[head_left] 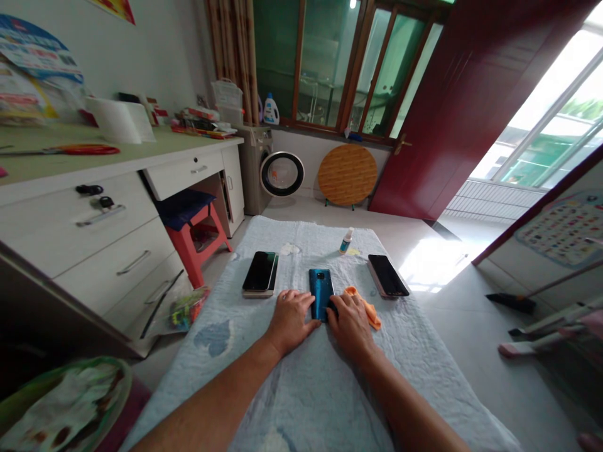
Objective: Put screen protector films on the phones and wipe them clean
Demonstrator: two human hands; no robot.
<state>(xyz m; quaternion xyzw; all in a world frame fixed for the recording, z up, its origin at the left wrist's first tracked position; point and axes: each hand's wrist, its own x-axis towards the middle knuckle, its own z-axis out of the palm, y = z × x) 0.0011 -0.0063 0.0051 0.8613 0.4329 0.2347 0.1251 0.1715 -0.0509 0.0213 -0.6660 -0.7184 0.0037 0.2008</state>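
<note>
A blue smartphone [323,291], its back and camera block facing up, lies on the cloth-covered table [301,389]. My left hand [291,320] grips its left edge with fingers and thumb. On the opposite edge, my right hand [352,325] has its fingers and thumb against the phone. An orange cloth [372,312] sits partly behind my right hand. To the left rests a small stack of phones [260,272], the top one with its dark screen up. Another dark phone [388,275] lies at the right, and a small spray bottle [347,241] stands near the far edge.
A white desk with drawers [108,238] runs along the left, with a red stool [198,238] under it. At the lower left is a waste bin [125,389]. A washing machine [254,169] with its door open and a round wooden tabletop [347,176] stand beyond.
</note>
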